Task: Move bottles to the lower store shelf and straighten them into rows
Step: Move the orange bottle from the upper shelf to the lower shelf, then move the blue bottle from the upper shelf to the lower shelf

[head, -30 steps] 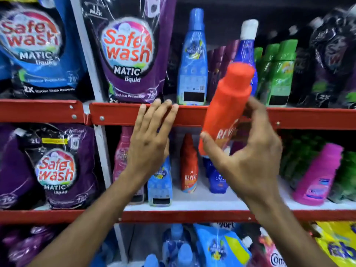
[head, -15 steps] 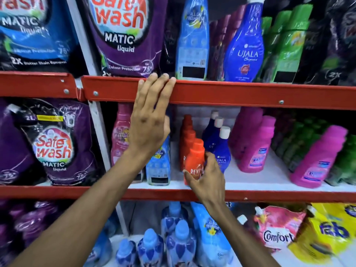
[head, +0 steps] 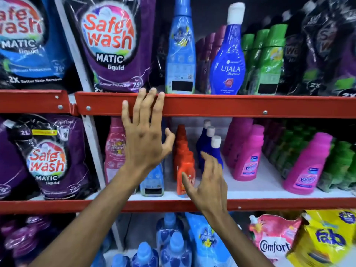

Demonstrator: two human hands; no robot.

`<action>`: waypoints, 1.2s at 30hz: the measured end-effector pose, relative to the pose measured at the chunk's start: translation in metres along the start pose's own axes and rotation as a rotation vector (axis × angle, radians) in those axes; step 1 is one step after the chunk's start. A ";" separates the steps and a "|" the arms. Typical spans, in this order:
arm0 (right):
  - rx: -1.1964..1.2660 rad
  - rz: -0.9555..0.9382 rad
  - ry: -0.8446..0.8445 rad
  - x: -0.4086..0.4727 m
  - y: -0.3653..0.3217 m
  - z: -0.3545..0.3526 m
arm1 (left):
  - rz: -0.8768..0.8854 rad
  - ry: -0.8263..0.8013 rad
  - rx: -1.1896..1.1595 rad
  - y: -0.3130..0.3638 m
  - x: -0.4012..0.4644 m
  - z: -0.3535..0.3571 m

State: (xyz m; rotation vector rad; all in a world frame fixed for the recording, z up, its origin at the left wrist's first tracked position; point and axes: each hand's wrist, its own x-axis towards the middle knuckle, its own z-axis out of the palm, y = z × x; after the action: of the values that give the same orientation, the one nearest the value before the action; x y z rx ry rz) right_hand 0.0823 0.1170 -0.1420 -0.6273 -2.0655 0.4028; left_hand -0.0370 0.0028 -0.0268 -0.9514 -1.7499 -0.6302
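A row of orange bottles (head: 184, 162) runs front to back on the lower white shelf (head: 250, 189). My right hand (head: 207, 182) hovers open just in front of the foremost orange bottle, thumb near its label, holding nothing. A row of dark blue Ujala bottles (head: 211, 149) with white caps stands just right of the orange row. My left hand (head: 146, 135) is spread open, fingertips resting on the red upper shelf rail (head: 212, 106). A large blue Ujala bottle (head: 228, 60) and a tall light blue bottle (head: 180, 54) stand on the upper shelf.
Pink bottles (head: 248, 153) and green bottles (head: 289, 151) fill the lower shelf to the right. A pink bottle (head: 114, 151) and a light blue bottle (head: 153, 182) stand left of the orange row. Safe Wash pouches (head: 113, 45) hang left. Blue bottles and Comfort pouches (head: 273, 239) sit below.
My right hand carried the orange bottle down from the upper shelf, set it at the front of the orange row, and has now let go. The left hand stayed on the rail.
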 end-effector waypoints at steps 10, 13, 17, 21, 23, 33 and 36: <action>-0.192 -0.312 0.442 0.079 -0.023 -0.094 | 0.030 -0.053 0.060 0.047 0.003 0.005; -0.167 -0.247 0.427 0.111 -0.028 -0.110 | 0.073 -0.050 0.055 0.058 0.014 0.009; -0.021 -0.197 0.370 0.141 -0.039 -0.119 | 0.084 -0.065 0.047 0.065 0.021 0.015; 0.078 -0.143 0.337 0.159 -0.054 -0.122 | 0.092 -0.055 0.055 0.064 0.023 0.019; 0.045 -0.118 0.327 0.170 -0.060 -0.124 | 0.095 -0.061 0.076 0.064 0.025 0.019; -0.052 -0.067 0.371 0.194 -0.064 -0.131 | 0.099 -0.055 0.133 0.064 0.026 0.022; 0.016 -0.094 0.470 0.188 -0.065 -0.137 | 0.106 -0.050 0.137 0.062 0.025 0.022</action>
State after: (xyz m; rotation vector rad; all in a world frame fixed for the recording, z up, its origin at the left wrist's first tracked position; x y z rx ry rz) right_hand 0.0944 0.1777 0.0916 -0.5511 -1.6334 0.1929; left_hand -0.0012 0.0624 -0.0123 -0.9639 -1.7502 -0.4160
